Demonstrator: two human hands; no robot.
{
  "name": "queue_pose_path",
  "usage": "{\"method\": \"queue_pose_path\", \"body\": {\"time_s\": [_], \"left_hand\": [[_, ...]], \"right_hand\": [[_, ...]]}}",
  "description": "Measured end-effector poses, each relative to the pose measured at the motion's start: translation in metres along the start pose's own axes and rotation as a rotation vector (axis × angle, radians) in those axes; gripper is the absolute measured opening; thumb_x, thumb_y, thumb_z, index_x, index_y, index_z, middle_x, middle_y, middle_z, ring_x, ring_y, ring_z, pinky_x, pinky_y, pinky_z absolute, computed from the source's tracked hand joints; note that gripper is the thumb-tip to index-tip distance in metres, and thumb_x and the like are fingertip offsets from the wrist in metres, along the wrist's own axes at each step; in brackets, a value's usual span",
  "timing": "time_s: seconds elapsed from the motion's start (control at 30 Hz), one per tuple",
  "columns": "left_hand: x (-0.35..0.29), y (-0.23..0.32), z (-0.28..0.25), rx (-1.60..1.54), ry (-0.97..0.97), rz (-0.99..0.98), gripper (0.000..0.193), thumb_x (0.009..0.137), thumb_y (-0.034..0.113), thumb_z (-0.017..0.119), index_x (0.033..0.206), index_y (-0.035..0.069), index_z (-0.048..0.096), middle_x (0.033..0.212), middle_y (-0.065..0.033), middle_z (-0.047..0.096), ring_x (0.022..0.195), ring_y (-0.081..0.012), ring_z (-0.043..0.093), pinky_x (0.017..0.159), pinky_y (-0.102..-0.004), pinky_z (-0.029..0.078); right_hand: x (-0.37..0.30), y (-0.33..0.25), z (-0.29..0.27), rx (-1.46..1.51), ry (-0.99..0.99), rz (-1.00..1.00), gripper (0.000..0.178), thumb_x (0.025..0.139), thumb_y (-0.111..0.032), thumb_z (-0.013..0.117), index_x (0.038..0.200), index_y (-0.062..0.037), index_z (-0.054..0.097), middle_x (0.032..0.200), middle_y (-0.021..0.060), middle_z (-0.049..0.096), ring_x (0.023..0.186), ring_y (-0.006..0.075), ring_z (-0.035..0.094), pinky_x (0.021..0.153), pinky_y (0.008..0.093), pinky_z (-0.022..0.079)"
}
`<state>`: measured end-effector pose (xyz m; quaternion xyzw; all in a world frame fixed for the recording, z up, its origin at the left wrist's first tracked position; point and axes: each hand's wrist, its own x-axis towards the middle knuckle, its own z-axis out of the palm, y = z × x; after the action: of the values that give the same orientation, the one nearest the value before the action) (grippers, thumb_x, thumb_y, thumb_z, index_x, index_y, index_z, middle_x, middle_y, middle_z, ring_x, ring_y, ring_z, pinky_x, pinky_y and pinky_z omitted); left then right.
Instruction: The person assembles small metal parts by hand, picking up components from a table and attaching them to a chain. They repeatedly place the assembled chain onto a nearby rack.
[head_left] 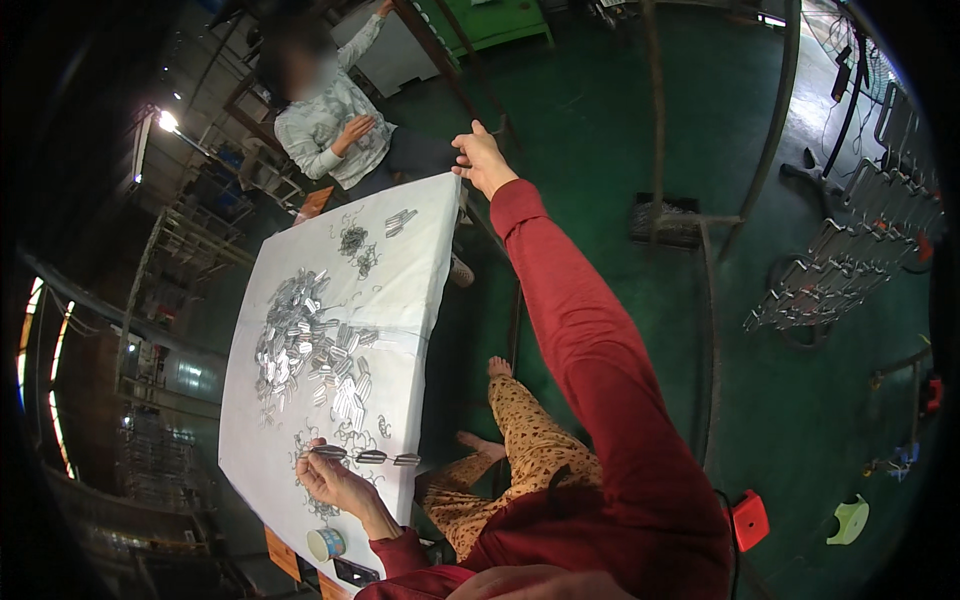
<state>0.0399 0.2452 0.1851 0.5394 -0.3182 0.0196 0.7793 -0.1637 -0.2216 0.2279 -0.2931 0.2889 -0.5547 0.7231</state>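
Note:
Low over the near end of the white-covered table point(250, 450), my left hand point(340, 487) pinches one end of a short chain of dark, slim metal pieces point(371, 457). The chain stretches rightward toward the table edge. Small wire hooks point(352, 438) lie scattered around that hand. My right arm reaches far forward, and my right hand point(483, 162) is by the table's far right corner. Its fingers are apart, with nothing visible in them. A large heap of shiny metal pieces point(300, 330) covers the middle of the table.
Beyond the table, another person point(335, 135) faces this way. A dark tangle of hooks point(353, 240) lies at the far end. A small tub point(325, 544) and a phone point(355, 572) are at the near end. Metal racks point(835, 250), a red stool point(750, 520) and a green stool point(848, 520) stand right.

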Motion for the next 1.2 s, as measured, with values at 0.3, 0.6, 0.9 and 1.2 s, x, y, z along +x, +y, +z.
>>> {"method": "queue_pose_path", "body": {"time_s": [0.3, 0.6, 0.9, 1.2], "left_hand": [[-0.006, 0.008, 0.003, -0.046, 0.043, -0.001, 0.006, 0.096, 0.011, 0.048, 0.099, 0.006, 0.049, 0.099, -0.0133, 0.060, 0.082, -0.0107, 0.054, 0.067, -0.0230, 0.043], [-0.007, 0.006, -0.015, -0.005, 0.029, 0.026, 0.006, 0.096, 0.011, 0.046, 0.099, 0.006, 0.048, 0.099, -0.0115, 0.061, 0.083, -0.0106, 0.054, 0.069, -0.0227, 0.043], [-0.006, 0.015, -0.021, 0.010, 0.036, 0.018, 0.005, 0.096, 0.010, 0.047, 0.099, 0.006, 0.047, 0.099, -0.0110, 0.060, 0.085, -0.0108, 0.053, 0.072, -0.0228, 0.042], [-0.008, 0.011, -0.029, -0.041, 0.020, -0.001, 0.005, 0.096, 0.009, 0.045, 0.097, 0.004, 0.047, 0.098, -0.0124, 0.059, 0.089, -0.0131, 0.054, 0.079, -0.0256, 0.042]], "right_hand": [[-0.004, 0.022, 0.014, 0.005, 0.004, 0.045, 0.083, 0.076, -0.004, 0.056, 0.147, -0.0148, 0.015, 0.096, 0.0059, 0.040, 0.077, 0.0175, 0.041, 0.065, 0.0376, 0.046], [-0.020, 0.035, 0.049, -0.019, -0.051, 0.035, 0.081, 0.076, -0.004, 0.057, 0.146, -0.0102, 0.015, 0.090, 0.0052, 0.042, 0.076, 0.0166, 0.043, 0.067, 0.0371, 0.046], [-0.025, 0.048, 0.061, -0.037, -0.074, 0.020, 0.080, 0.077, -0.005, 0.056, 0.146, -0.0099, 0.017, 0.088, 0.0046, 0.043, 0.074, 0.0158, 0.043, 0.067, 0.0371, 0.046], [-0.045, 0.061, 0.085, -0.151, -0.117, -0.043, 0.070, 0.075, -0.004, 0.057, 0.140, -0.0090, 0.031, 0.086, 0.0052, 0.049, 0.071, 0.0155, 0.046, 0.065, 0.0351, 0.047]]}}
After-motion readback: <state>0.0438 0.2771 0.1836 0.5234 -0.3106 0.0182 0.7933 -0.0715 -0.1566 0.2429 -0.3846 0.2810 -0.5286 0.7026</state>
